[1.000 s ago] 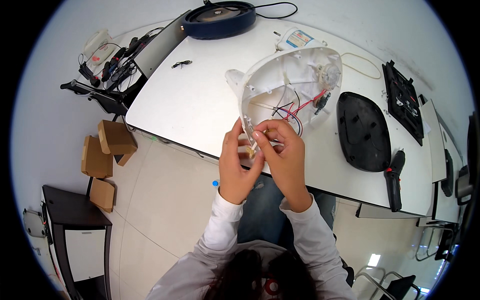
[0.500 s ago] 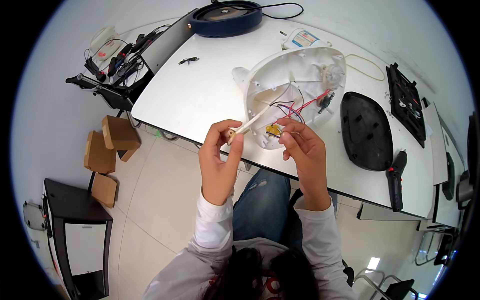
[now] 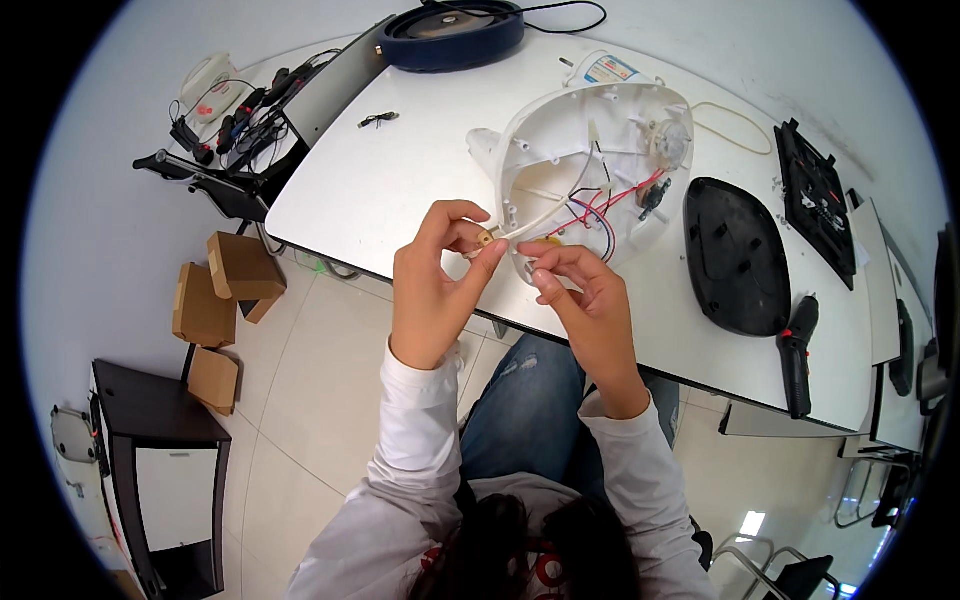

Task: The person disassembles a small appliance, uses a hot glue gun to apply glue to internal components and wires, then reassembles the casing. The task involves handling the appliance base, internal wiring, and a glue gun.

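A white plastic housing lies open side up on the table, with red, black, blue and white wires inside. At its lower left edge, my left hand pinches a small tan fitting on a white cable. Just to the right, my right hand has its fingertips closed on a small part at the rim, too small to name. A yellow piece shows partly behind those fingers.
A black oval cover, an open black tool case and a black power tool lie right on the white table. A blue round machine and white bottle stand behind. Cardboard boxes sit at left below.
My hands were together at the housing's rim, then moved apart, the left drawing the white cable out. Since then my left hand has risen farther up the frame with the fitting.
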A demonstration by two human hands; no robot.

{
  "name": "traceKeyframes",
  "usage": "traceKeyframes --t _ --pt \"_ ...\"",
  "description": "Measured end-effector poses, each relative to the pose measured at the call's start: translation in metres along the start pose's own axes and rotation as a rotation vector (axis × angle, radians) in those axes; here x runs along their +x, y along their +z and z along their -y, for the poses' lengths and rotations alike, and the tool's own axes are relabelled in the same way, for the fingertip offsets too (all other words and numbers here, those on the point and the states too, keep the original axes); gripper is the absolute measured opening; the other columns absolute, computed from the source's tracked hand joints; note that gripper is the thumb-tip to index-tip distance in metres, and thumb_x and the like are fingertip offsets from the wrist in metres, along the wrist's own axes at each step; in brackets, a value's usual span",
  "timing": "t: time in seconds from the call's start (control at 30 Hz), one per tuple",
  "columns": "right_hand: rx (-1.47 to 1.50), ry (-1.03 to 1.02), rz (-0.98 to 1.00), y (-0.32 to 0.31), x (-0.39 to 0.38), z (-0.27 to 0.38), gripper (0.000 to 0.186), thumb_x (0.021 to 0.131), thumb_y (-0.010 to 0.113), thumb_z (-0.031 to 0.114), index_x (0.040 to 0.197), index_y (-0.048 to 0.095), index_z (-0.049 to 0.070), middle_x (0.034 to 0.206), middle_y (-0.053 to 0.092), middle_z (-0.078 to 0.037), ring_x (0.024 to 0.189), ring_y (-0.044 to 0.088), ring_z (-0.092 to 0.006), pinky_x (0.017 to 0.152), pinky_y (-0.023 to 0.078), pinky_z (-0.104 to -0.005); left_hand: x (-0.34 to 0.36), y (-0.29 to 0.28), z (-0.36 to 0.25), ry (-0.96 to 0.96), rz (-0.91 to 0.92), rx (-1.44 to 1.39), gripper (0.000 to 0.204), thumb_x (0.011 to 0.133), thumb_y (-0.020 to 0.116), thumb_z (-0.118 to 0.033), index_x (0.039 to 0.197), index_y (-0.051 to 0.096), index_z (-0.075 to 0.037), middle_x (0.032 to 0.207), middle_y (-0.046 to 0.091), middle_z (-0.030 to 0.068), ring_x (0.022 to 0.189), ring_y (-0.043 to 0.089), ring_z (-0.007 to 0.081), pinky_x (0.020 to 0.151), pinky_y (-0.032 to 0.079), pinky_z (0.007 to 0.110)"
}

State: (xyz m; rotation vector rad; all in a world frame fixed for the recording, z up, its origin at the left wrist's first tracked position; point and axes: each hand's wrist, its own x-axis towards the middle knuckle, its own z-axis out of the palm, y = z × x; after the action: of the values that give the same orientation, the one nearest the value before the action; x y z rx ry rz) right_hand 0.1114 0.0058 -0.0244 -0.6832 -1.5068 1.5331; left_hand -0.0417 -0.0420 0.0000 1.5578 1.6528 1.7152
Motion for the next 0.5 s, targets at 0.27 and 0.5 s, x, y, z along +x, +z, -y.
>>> traceKeyframes --t 0.27,0.5 --pt "-0.111 -0.090 0.070 0.000 0.000 -0.007 0.010 0.087 0.061 0.011 0.094 0.060 0.004 0.108 0.067 -0.008 0.090 0.063 -0.0148 0.071 0.050 -0.0275 0.022 -0.013 0.001 -0.037 0.139 -0.010 0.032 0.075 0.073 -0.003 0.103 0.057 -0.002 0.072 0.061 0.0027 0.065 0.052 0.0086 0.064 0.043 0.022" --pt "-0.181 -0.090 0.083 0.002 0.000 -0.005 0.010 0.086 0.062 0.009 0.095 0.060 0.004 0.108 0.067 -0.007 0.089 0.063 -0.0150 0.070 0.050 -0.0274 0.026 -0.019 0.023 -0.148 0.240 -0.287 0.053 0.072 0.076 0.000 0.121 0.056 0.002 0.089 0.059 0.0022 0.067 0.052 0.0047 0.071 0.044 0.020"
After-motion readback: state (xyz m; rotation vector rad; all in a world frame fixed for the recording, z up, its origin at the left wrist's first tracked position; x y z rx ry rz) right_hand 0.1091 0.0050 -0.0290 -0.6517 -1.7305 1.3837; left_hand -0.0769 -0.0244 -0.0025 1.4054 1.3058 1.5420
